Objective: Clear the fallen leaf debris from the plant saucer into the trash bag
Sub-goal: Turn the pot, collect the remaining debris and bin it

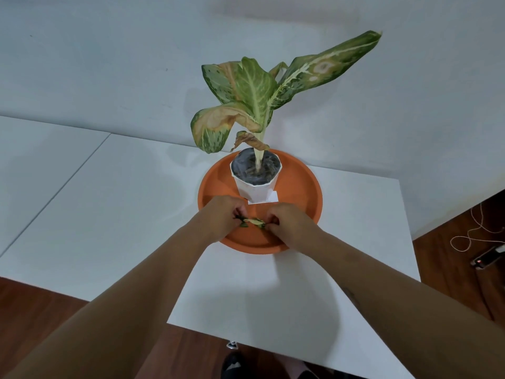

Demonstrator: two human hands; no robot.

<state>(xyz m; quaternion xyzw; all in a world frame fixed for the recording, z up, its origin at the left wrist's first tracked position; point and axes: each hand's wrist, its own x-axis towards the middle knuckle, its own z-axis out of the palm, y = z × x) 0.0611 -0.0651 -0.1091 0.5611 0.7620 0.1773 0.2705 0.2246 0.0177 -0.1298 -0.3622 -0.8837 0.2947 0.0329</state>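
Note:
An orange plant saucer (300, 192) sits on a white table, with a white pot (255, 187) holding a green and yellowing plant (246, 88) at its back. Small green and pale leaf pieces (252, 222) lie in the front of the saucer, between my two hands. My left hand (222, 214) pinches the left end of the leaf pieces. My right hand (287, 221) has its fingers closed on the right end. No trash bag is in view.
The white table (109, 214) meets a second white table at a seam on the left. A white wall stands behind the plant. On the wooden floor to the right lie a thin cord (475, 231) and a dark device (489, 258). A white label (263, 198) lies at the pot's foot.

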